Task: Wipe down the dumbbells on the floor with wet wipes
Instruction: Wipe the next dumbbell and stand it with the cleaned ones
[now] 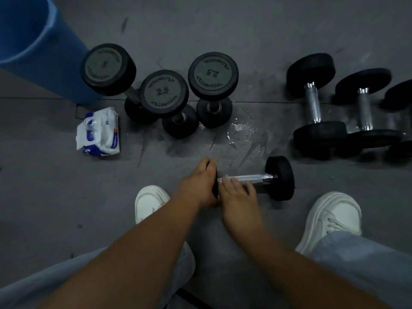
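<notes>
Dumbbell point(281, 177): on the floor between the shoes, mid-wipe.
Left hand point(201, 181): I see it gripping one head.
Right hand point(237, 190): over the handle, probably with a wipe; grip too blurred to tell.
Done: upright dumbbells point(166, 92), I'd judge.
To do: lying dumbbells point(314, 103).

Seven dumbbells point(165, 92) in all: three on end, one front dumbbell point(281, 177) lying flat, three flat at the right, the last cut by the frame edge. One wipes pack point(99, 132), one blue bin point(29, 41), two white shoes point(332, 217), one left hand point(200, 181), one right hand point(236, 190).
</notes>
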`<state>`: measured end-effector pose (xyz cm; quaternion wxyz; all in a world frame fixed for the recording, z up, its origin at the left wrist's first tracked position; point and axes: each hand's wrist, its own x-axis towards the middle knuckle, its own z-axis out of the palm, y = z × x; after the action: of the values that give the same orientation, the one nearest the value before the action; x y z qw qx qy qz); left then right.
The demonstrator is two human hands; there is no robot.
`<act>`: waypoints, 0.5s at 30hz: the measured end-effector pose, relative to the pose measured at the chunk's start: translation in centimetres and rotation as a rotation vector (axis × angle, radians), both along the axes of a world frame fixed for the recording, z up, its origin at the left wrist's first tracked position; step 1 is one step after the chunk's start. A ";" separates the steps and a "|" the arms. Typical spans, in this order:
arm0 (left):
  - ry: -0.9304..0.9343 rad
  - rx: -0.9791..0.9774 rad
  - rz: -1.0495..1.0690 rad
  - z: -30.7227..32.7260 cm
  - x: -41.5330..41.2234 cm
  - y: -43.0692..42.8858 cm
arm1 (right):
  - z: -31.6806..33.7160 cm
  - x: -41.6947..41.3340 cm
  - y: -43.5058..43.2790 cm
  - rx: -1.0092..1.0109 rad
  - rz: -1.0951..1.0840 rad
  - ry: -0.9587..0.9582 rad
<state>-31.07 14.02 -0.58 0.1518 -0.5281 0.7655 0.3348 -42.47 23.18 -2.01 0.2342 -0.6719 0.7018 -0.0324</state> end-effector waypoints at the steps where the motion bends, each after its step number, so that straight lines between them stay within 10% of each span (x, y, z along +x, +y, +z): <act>1: -0.007 0.003 -0.004 0.1 0.0 -0.2 | 0.3 0.1 1.5 0.000 -0.100 -0.169; 6: -0.031 -0.010 -0.008 0.3 0.1 0.1 | 0.2 0.9 -2.4 0.591 -1.177 -1.001; 9: -0.011 -0.046 -0.005 0.0 0.0 0.5 | -0.1 2.7 -5.3 0.612 -1.674 -1.418; 15: -0.009 -0.058 -0.020 -0.5 0.1 0.4 | 0.7 3.2 -5.5 0.525 -1.807 -1.463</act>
<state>-31.00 14.38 -1.05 0.1433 -0.5261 0.7794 0.3087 -39.22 17.67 -1.28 0.6015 0.3120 0.6061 -0.4165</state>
